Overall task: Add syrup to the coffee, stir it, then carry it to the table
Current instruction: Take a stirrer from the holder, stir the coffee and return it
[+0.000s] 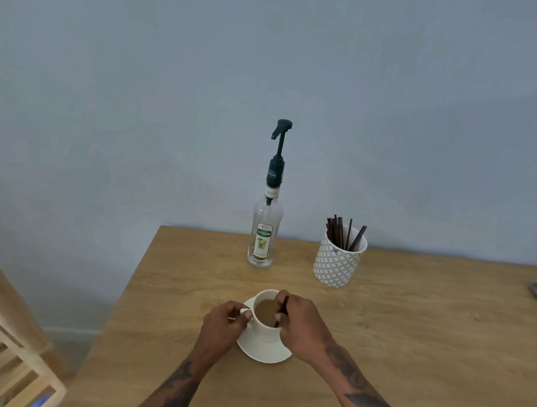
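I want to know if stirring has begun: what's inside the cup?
Light brown coffee fills the cup, with a dark stirrer dipped in, pinched by the right hand. Its submerged tip is hidden.

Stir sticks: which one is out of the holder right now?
The dark stir stick pinched by the right hand, its tip in the coffee cup; the others stand in the patterned holder.

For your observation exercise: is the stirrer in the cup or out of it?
In. The right hand pinches the stirrer, its lower end inside the cup.
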